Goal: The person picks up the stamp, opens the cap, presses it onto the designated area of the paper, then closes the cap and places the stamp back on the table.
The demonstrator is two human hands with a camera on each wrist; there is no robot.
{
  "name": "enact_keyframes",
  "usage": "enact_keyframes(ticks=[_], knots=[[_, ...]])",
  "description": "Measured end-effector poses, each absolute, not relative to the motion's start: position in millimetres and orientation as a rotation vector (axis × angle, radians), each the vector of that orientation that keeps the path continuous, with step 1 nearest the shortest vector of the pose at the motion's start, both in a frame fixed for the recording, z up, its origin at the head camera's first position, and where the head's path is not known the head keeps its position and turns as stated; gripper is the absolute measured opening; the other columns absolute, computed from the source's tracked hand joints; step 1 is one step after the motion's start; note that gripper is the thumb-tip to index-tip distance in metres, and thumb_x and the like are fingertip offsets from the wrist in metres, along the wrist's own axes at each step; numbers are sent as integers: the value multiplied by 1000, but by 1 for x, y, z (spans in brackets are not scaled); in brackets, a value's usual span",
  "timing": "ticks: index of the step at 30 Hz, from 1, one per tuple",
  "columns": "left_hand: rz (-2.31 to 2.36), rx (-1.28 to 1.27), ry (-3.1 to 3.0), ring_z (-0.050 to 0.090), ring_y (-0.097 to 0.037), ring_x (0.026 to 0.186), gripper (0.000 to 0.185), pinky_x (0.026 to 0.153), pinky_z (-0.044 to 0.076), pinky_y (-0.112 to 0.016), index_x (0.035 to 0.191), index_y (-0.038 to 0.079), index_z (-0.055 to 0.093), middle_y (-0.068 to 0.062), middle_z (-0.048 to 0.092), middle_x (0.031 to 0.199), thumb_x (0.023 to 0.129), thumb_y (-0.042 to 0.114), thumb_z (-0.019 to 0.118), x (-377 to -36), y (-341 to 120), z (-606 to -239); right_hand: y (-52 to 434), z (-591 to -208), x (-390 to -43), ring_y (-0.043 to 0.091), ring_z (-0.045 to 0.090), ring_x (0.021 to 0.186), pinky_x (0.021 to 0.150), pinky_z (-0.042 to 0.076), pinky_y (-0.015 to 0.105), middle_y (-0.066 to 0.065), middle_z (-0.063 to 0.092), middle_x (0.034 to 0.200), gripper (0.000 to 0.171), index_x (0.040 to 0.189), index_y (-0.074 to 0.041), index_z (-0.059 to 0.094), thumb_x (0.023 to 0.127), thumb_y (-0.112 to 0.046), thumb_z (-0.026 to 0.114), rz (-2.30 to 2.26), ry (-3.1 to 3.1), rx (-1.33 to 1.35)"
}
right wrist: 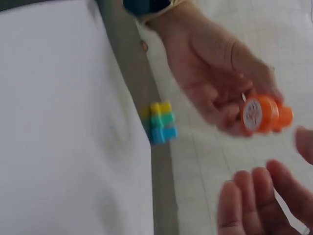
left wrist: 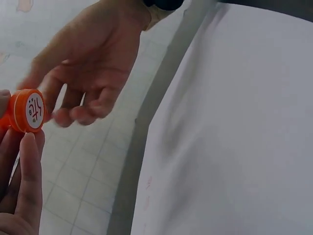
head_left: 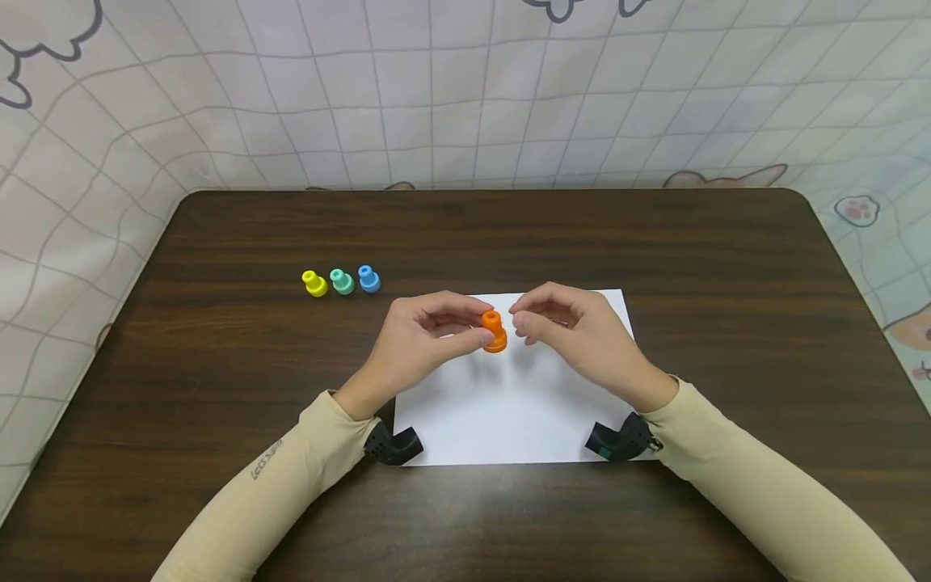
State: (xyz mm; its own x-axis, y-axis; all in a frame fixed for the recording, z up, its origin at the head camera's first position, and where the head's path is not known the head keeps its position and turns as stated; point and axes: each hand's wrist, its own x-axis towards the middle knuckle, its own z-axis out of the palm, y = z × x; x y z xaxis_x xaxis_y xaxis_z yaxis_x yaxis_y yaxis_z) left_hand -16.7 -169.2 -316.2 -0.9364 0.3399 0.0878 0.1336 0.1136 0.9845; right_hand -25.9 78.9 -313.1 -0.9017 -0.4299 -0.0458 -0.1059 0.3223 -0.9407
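From the head view we see our left hand [head_left: 422, 339] pinching an orange stamp [head_left: 494, 331] between thumb and fingers, lifted above a white sheet of paper [head_left: 509, 420] on the dark wooden table [head_left: 218, 364]. Our right hand [head_left: 575, 327] hovers just beside the stamp with its fingers loosely curled, and we cannot tell from here whether a fingertip touches it. Only this view shows the whole layout: a yellow stamp [head_left: 315, 283], a green stamp [head_left: 341, 281] and a blue stamp [head_left: 368, 278] stand in a row on the table to the left, well apart from the paper.

The left wrist view gives us what the head view hides: the round underside of the orange stamp [left wrist: 28, 110], a white face with a small coloured figure on it, ringed in orange. Our left fingers [left wrist: 27, 171] reach up to it from below, and the right hand [left wrist: 93, 63] hangs beyond it, fingers relaxed and holding nothing.

In the right wrist view, which is blurred, we see the stamp [right wrist: 264, 113] from the other side, with its white face and narrower knob, gripped in the left hand [right wrist: 220, 83]. Our right fingertips [right wrist: 254, 200] sit apart from it, released. The three coloured stamps [right wrist: 161, 122] appear past the paper's edge.
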Motion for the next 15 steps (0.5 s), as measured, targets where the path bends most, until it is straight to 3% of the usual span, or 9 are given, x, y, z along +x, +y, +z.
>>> enact_keyframes(ticks=[4, 10, 15], knots=[[1914, 475, 2338, 75, -16, 93, 29, 90, 66, -34, 114, 4, 77, -14, 78, 111, 85, 4, 83, -18, -177, -313, 95, -314, -25, 16, 71, 99, 91, 62, 32, -2, 75, 113, 25, 116, -18, 73, 93, -27, 79, -1305, 2538, -718], [1920, 431, 2478, 75, -9, 92, 29, 87, 65, -25, 114, 4, 76, -16, 77, 111, 86, 3, 83, -21, -198, -312, 114, -321, -18, 18, 65, 120, 100, 59, 41, -3, 67, 129, 42, 127, -19, 69, 90, -36, 81, -819, 2719, -1010], [1920, 401, 2557, 75, -7, 94, 29, 87, 64, -22, 114, 4, 75, 2, 78, 106, 86, 5, 83, -21, -221, -311, 127, -328, -13, 28, 61, 129, 107, 56, 46, 6, 63, 138, 58, 134, -19, 66, 85, -43, 85, -582, 2747, -1143]])
